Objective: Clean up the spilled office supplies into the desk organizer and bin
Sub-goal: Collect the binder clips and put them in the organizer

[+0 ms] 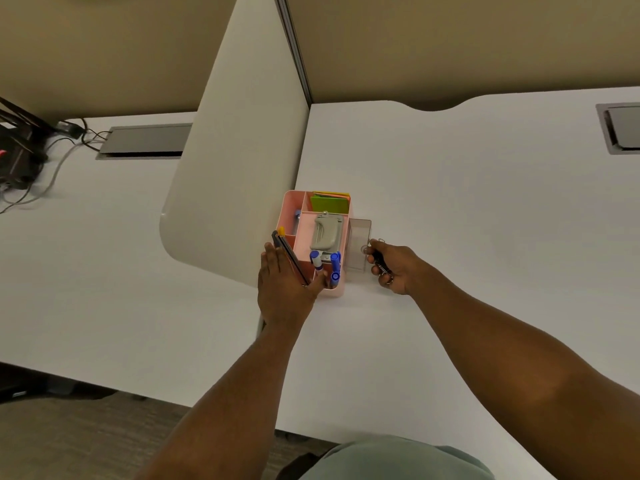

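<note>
A pink desk organizer (290, 203) stands on the white desk beside the divider. It holds green and orange sticky notes (329, 203), a grey stapler (326, 232) and blue markers (334, 265). A clear drawer (360, 237) is pulled out from its right side. My left hand (282, 287) holds the organizer's near-left corner, its thumb over the front rim, next to a dark ruler-like strip (289, 256). My right hand (391, 268) grips black binder clips (379, 259) just right of the drawer.
A cream divider panel (228, 150) rises left of the organizer. Grey cable hatches sit at left (145, 142) and far right (621, 128). Black cables and equipment (20, 150) lie at the far left. The desk's front edge runs near my body.
</note>
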{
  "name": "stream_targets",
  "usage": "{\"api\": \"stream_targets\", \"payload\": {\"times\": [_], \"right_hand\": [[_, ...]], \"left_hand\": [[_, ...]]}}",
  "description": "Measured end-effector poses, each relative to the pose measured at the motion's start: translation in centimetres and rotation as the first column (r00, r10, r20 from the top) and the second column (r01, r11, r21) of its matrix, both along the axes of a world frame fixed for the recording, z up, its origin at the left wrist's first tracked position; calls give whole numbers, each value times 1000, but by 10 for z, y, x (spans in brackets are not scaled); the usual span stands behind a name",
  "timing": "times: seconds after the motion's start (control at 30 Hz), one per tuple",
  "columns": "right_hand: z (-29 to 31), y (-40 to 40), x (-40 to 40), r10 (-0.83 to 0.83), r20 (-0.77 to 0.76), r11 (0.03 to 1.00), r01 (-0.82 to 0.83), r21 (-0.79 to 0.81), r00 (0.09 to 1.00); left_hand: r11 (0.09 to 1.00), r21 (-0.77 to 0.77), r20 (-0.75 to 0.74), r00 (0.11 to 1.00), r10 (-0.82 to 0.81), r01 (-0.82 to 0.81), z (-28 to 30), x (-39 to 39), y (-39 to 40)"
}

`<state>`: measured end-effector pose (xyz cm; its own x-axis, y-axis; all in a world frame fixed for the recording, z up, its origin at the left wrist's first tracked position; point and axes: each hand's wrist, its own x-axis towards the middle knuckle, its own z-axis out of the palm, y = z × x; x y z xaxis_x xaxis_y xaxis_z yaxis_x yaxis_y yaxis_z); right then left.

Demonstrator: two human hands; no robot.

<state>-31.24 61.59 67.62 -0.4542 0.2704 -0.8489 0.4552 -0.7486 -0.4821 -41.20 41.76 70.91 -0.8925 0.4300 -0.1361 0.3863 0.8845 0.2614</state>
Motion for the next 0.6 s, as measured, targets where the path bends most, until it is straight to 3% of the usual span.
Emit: {"api": "stream_targets", "payload": {"times": [0.33,0.43,0.5,0.6], "right_hand": [[5,8,25,-70,31,997,69,17,997],[15,8,25,-172,64,977,162,136,983],[26,8,20,-284,0,932,276,235,959],[48,5,9,-332,-201,911,369,184,921]], "left_hand": [[1000,28,9,1000,-7,7,2,-1,0],[1000,15,20,1000,-7,6,2,-1,0],[1000,10,16,1000,-4,4,2,-1,0],[1000,18,16,1000,-1,0,0,-2,0]]}}
